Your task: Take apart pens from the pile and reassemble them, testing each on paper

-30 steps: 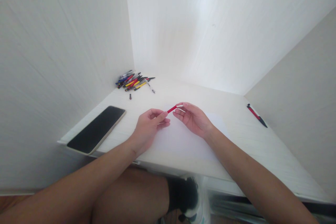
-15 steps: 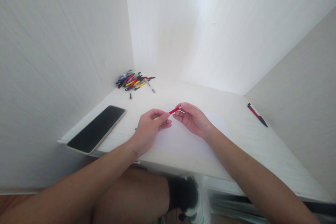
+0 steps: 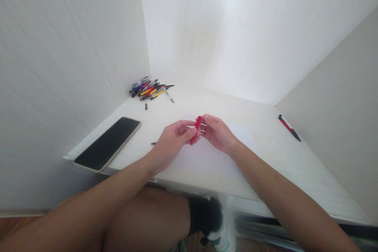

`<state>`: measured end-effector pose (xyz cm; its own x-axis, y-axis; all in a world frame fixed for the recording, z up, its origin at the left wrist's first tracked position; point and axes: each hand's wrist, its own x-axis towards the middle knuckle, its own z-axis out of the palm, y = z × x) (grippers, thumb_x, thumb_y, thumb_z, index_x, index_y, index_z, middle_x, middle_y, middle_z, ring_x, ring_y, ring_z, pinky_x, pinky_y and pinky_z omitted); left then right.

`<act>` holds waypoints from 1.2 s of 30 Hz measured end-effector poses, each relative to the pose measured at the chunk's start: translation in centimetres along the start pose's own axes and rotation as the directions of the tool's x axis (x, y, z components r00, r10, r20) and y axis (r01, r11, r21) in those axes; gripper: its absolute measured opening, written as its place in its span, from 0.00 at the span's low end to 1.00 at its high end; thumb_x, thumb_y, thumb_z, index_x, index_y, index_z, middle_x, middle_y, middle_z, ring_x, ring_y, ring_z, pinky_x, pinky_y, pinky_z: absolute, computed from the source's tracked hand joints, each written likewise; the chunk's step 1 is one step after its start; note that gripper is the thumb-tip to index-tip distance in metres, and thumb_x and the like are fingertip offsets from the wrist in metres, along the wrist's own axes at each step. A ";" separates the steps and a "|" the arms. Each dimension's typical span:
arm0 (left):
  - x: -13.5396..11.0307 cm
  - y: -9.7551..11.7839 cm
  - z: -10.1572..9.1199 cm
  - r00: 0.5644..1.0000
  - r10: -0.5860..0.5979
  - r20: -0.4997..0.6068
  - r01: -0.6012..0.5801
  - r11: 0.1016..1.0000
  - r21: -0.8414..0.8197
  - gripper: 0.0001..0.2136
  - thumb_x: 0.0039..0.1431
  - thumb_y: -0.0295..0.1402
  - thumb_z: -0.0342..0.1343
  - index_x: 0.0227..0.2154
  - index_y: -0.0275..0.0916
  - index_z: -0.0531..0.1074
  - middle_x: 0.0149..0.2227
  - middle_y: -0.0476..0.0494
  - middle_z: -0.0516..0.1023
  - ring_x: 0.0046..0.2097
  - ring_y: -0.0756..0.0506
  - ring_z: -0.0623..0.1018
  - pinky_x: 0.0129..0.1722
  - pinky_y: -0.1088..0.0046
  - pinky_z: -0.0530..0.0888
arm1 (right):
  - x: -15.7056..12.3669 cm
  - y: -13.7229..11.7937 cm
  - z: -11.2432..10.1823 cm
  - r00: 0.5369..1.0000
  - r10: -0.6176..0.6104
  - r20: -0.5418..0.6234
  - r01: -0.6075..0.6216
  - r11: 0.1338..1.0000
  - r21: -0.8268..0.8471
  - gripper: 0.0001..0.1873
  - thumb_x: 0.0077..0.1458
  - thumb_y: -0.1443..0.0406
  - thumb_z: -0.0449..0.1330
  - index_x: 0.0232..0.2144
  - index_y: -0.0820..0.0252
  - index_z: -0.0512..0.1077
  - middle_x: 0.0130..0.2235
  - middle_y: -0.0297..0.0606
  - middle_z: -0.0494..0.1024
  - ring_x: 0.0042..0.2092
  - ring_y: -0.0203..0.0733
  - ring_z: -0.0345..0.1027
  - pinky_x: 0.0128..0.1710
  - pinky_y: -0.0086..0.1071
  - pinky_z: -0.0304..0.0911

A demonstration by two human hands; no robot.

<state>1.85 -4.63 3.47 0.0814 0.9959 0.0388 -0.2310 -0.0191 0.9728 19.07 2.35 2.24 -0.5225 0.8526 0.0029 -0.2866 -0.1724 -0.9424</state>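
Looking down past our bent knee (image 3: 141,220) at the bottom of the frame, we see our left hand (image 3: 173,138) at centre, fingertips closed on the red pen barrel (image 3: 195,130) above the white sheet (image 3: 212,159). A second ago the barrel slanted between both hands; now it stands nearly upright, so we judge the pen is mid-way through being fitted or pulled apart. Our right hand (image 3: 217,134), just beside it, pinches a thin white piece (image 3: 203,125); whether that piece enters the barrel is too small to tell. Left-centre lies the phone (image 3: 108,143), upper left the pen pile (image 3: 149,89), and far right a red-and-black pen (image 3: 288,128).
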 end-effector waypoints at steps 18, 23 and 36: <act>2.2 1.6 -5.4 0.902 0.390 -0.185 -0.341 0.906 0.250 0.30 0.56 0.31 0.66 0.62 0.43 0.67 0.39 0.44 0.82 0.33 0.47 0.81 0.35 0.68 0.80 | 0.2 0.5 -1.3 0.923 -0.361 0.134 0.289 0.421 -0.860 0.06 0.59 0.62 0.65 0.37 0.53 0.83 0.35 0.38 0.84 0.33 0.42 0.74 0.37 0.38 0.67; 2.1 1.6 -5.7 0.903 0.407 -0.140 -0.340 0.874 0.347 0.21 0.56 0.29 0.63 0.53 0.42 0.75 0.39 0.45 0.80 0.33 0.47 0.81 0.32 0.71 0.79 | 0.5 0.1 -2.3 0.901 -0.414 0.133 0.301 0.374 -0.877 0.06 0.59 0.63 0.65 0.38 0.53 0.83 0.36 0.39 0.84 0.34 0.42 0.74 0.37 0.38 0.67; 0.3 2.5 -5.4 0.909 0.391 -0.146 -0.363 0.913 0.188 0.27 0.54 0.34 0.66 0.58 0.40 0.71 0.40 0.43 0.81 0.32 0.46 0.82 0.31 0.70 0.82 | -0.7 1.7 7.9 0.914 -0.064 0.400 0.405 0.152 -0.902 0.07 0.61 0.70 0.61 0.35 0.59 0.81 0.43 0.43 0.83 0.44 0.45 0.75 0.49 0.39 0.67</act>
<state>-3.90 -3.87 4.71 -0.1578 0.9103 0.3827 -0.0576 -0.3954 0.9167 12.61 -2.44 3.25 -0.7806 0.5934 0.1965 0.4687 0.7637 -0.4439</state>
